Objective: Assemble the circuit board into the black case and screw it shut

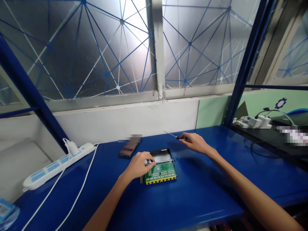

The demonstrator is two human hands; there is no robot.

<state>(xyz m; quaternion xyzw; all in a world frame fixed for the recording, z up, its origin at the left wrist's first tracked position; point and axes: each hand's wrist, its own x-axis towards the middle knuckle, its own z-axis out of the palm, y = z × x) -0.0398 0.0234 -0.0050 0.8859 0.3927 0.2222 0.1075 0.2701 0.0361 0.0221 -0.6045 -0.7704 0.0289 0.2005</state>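
My right hand (193,141) grips a screwdriver (179,138) by its black and yellow handle, the thin shaft pointing up and left, held above the table apart from the device. My left hand (140,164) holds the left side of an opened electronic device's case (166,156), fingers curled and thumb across the edge of the board. In the case's near part lies a green circuit board (161,170), with a row of yellow ports (160,180) along its front edge. The far part shows bare grey metal. My left fingers hide part of both.
A phone (131,146) lies behind my left hand. On the left, a white power strip (59,166) has white cables trailing forward across the blue table (202,189). A plastic-wrapped packet (6,210) is at the lower left. Chargers (258,122) sit at the right.
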